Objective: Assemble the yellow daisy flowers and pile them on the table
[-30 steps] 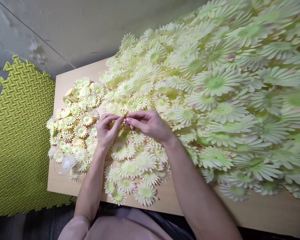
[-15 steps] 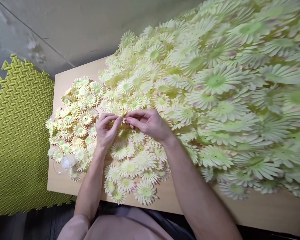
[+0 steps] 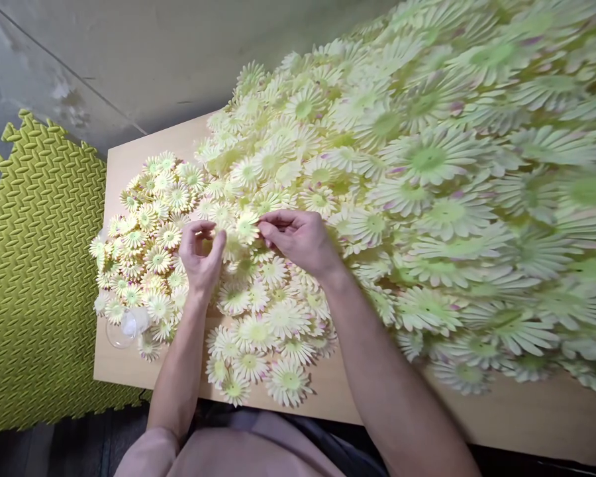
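Note:
Between the fingertips of my right hand [image 3: 295, 237] an artificial flower head [image 3: 247, 226] is pinched by its right edge, its pale green centre facing up. My left hand [image 3: 202, 252] hovers to the left of it, thumb and fingers parted, with nothing visible in them. Below both hands lie loose artificial flower heads [image 3: 288, 321], cream-white with green centres. A denser heap of smaller-looking flower heads [image 3: 157, 258] rests left of my left hand. To the right spreads a very large pile of the same flowers [image 3: 427, 159].
A small clear round container [image 3: 122, 332] with something whitish stands at the table's left front corner. The wooden table [image 3: 124, 368] shows bare wood along its front edge. Yellow-green foam mats [image 3: 40, 278] stand against the left side, and a grey wall [image 3: 153, 53] rises behind.
My hands have come apart: the left moved left and opened. The flower head, earlier pinched between both hands, now shows its face and stays in my right fingers.

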The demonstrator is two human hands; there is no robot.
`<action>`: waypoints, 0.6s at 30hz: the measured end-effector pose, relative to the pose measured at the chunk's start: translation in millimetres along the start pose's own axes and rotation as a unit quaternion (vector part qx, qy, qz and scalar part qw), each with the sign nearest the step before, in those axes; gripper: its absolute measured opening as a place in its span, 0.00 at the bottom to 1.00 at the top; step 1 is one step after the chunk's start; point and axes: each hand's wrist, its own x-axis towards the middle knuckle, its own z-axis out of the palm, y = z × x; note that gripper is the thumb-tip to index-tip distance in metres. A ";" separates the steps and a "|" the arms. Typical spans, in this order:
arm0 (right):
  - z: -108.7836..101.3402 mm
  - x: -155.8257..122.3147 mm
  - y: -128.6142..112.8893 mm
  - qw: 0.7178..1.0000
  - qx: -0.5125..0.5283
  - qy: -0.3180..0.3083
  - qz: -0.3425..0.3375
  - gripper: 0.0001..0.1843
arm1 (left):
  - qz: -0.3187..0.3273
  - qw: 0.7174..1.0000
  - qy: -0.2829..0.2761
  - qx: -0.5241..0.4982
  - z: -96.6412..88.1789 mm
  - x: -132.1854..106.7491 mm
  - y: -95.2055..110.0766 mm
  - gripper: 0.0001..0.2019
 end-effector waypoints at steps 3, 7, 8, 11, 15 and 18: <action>3.0 -3.8 -5.3 0.999 0.004 -0.051 0.006 0.12 | 0.036 0.997 -0.065 0.024 3.3 -2.3 3.9 0.05; 2.1 -6.7 -8.8 0.995 0.020 -0.097 0.009 0.13 | 0.031 0.996 -0.077 0.036 5.3 -4.1 5.4 0.06; 1.3 -6.9 -8.7 0.994 0.026 -0.106 0.011 0.13 | 0.025 0.996 -0.076 0.033 5.0 -4.2 5.1 0.06; -1.1 -6.8 -6.7 0.991 0.041 -0.127 0.013 0.15 | 0.016 0.996 -0.080 0.026 3.4 -4.0 4.0 0.06; -1.4 -6.9 -4.9 0.991 0.045 -0.125 0.024 0.16 | 0.026 0.995 -0.085 0.032 1.9 -3.4 4.2 0.04; -0.4 -7.3 -5.5 0.992 0.037 -0.117 0.022 0.15 | 0.035 0.995 -0.086 0.036 1.8 -3.0 4.7 0.04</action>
